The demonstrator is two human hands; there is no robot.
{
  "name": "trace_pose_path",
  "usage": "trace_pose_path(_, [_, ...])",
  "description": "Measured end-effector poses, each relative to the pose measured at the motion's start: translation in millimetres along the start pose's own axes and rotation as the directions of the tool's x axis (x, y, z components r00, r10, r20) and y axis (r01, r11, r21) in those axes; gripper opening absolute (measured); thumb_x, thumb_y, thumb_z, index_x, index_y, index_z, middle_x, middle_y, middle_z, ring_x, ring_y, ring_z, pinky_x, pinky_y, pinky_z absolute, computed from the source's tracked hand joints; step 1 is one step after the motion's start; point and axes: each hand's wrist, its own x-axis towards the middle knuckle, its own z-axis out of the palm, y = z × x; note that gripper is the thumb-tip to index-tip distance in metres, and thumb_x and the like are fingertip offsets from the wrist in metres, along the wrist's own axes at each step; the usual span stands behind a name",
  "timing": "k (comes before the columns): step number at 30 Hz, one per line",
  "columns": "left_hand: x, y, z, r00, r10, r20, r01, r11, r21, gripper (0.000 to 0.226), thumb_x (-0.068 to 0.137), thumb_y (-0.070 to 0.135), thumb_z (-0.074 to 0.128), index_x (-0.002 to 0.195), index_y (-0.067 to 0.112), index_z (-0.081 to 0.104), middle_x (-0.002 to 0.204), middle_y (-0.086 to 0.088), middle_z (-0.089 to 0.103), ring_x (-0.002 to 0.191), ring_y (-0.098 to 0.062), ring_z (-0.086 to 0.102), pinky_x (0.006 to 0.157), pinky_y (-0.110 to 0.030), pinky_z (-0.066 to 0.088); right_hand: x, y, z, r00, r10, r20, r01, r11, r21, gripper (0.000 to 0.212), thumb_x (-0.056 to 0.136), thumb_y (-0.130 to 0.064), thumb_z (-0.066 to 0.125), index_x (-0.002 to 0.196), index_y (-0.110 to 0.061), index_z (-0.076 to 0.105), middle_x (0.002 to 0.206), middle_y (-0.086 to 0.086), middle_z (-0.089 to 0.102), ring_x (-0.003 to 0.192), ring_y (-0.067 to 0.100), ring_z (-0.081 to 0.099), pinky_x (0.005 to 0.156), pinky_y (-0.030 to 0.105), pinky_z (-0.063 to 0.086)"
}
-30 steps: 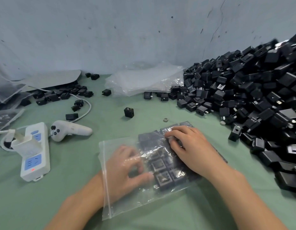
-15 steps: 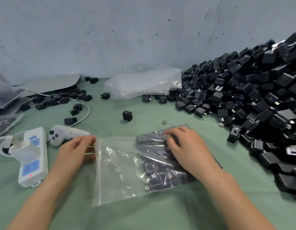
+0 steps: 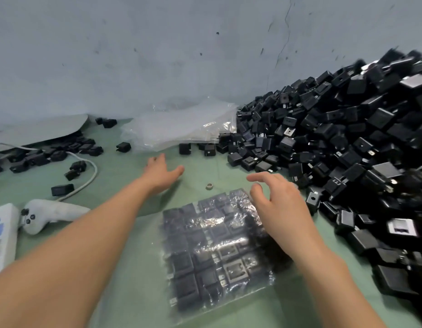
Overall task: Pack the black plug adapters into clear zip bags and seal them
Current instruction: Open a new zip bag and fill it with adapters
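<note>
Left hand (image 3: 161, 172): fingers apart, holding nothing, extended toward the far edge of the bench (image 3: 205, 166).
Right hand (image 3: 278, 204): fingers spread over the filled zip bag (image 3: 212, 252); contact unclear.
Filled zip bag: flat, toward near edge.
Adapter pile (image 3: 347, 143): right edge.

The heap of black plug adapters (image 3: 347, 143) runs off the right edge, blurred at its top. A white power strip (image 3: 1, 237) is cut by the left edge. The right hand (image 3: 281, 209) hides the far corner of the filled zip bag (image 3: 200, 256), whose zip cannot be made out.
</note>
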Motion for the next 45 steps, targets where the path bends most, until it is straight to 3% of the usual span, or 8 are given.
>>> trace_pose_path(4, [38.3, 19.0, 15.8, 0.994, 0.073, -0.083, -0.075, 0.997, -0.02, 0.067, 0.098, 0.047, 0.052, 0.15, 0.008, 0.036, 0.155, -0.016, 0.037, 0.142, -0.031, 0.037, 0.116, -0.04, 0.03, 7.6, 10.3, -5.8, 1.0, -0.011, -0.018, 0.011, 1.0, 0.003, 0.03, 0.1, -0.033, 0.04, 0.122, -0.039, 0.059, 0.116, -0.024, 0.049, 0.116, 0.004, 0.042, 0.093, 0.029, 0.032])
trace_pose_path(10, [73.7, 44.6, 26.9, 0.971, 0.236, 0.034, -0.237, 0.971, 0.043, 0.065, 0.083, 0.064, 0.061, 0.134, 0.026, 0.05, 0.137, 0.001, 0.058, 0.121, -0.022, 0.056, 0.106, -0.045, 0.044, 17.9, 17.7, -6.8, 1.0, -0.008, -0.014, 0.008, 1.0, 0.01, 0.032, 0.099, -0.034, 0.039, 0.121, -0.039, 0.06, 0.123, -0.021, 0.054, 0.119, 0.006, 0.043, 0.096, 0.03, 0.034])
trace_pose_path(14, [91.6, 53.7, 27.1, 0.934, 0.334, 0.125, -0.337, 0.942, 0.0, 0.082, 0.074, 0.068, 0.071, 0.139, 0.024, 0.046, 0.136, 0.003, 0.056, 0.122, -0.019, 0.055, 0.108, -0.043, 0.044, 23.3, 19.5, -8.1, 1.0, -0.005, -0.019, 0.006, 1.0, 0.028, 0.031, 0.099, -0.034, 0.04, 0.12, -0.04, 0.061, 0.124, -0.022, 0.054, 0.118, 0.004, 0.043, 0.095, 0.026, 0.031])
trace_pose_path(19, [113.7, 66.8, 36.7, 0.95, 0.272, 0.153, -0.301, 0.927, 0.221, 0.111, 0.064, 0.085, 0.058, 0.153, 0.029, 0.022, 0.158, -0.008, 0.028, 0.144, -0.031, 0.032, 0.115, -0.054, 0.03, 26.4, 17.5, -7.8, 0.999, -0.016, -0.046, 0.017, 0.999, 0.036, 0.035, 0.097, -0.036, 0.037, 0.12, -0.038, 0.062, 0.124, -0.023, 0.055, 0.116, 0.003, 0.045, 0.099, 0.026, 0.033])
trace_pose_path(25, [118.5, 68.1, 51.8, 0.951, 0.302, 0.063, -0.305, 0.89, 0.338, 0.084, 0.08, 0.079, 0.047, 0.149, 0.035, 0.027, 0.15, -0.014, 0.038, 0.135, -0.036, 0.042, 0.107, -0.052, 0.04, 25.8, 22.2, -9.9, 1.0, -0.005, -0.028, 0.005, 1.0, 0.01, 0.035, 0.097, -0.037, 0.037, 0.119, -0.038, 0.063, 0.122, -0.024, 0.055, 0.118, 0.005, 0.046, 0.099, 0.03, 0.036])
trace_pose_path(29, [109.7, 55.0, 49.6, 0.925, 0.379, 0.034, -0.375, 0.895, 0.241, 0.066, 0.077, 0.071, 0.053, 0.135, 0.044, 0.038, 0.144, -0.003, 0.038, 0.124, -0.028, 0.053, 0.101, -0.044, 0.042, 25.6, 18.7, -10.6, 0.999, 0.002, -0.037, -0.001, 1.0, 0.027, 0.036, 0.095, -0.037, 0.035, 0.118, -0.038, 0.063, 0.121, -0.024, 0.055, 0.116, 0.005, 0.047, 0.101, 0.03, 0.036])
trace_pose_path(36, [117.1, 69.3, 45.1, 0.935, 0.325, 0.141, -0.348, 0.919, 0.184, 0.085, 0.068, 0.071, 0.055, 0.146, 0.044, 0.034, 0.147, -0.01, 0.037, 0.134, -0.032, 0.043, 0.114, -0.046, 0.035, 23.5, 16.3, -7.2, 1.0, -0.002, -0.021, 0.002, 1.0, 0.025, 0.035, 0.096, -0.039, 0.034, 0.12, -0.041, 0.06, 0.122, -0.027, 0.053, 0.116, -0.001, 0.043, 0.1, 0.027, 0.034])
trace_pose_path(45, [106.6, 59.7, 47.3, 0.911, 0.404, 0.083, -0.413, 0.889, 0.198, 0.045, 0.078, 0.05, 0.062, 0.119, 0.04, 0.046, 0.14, -0.002, 0.04, 0.12, -0.028, 0.051, 0.103, -0.046, 0.042, 24.7, 17.5, -8.2, 0.999, -0.002, -0.044, 0.004, 0.999, 0.051, 0.035, 0.094, -0.039, 0.035, 0.116, -0.041, 0.062, 0.119, -0.027, 0.054, 0.113, 0.001, 0.045, 0.096, 0.026, 0.034])
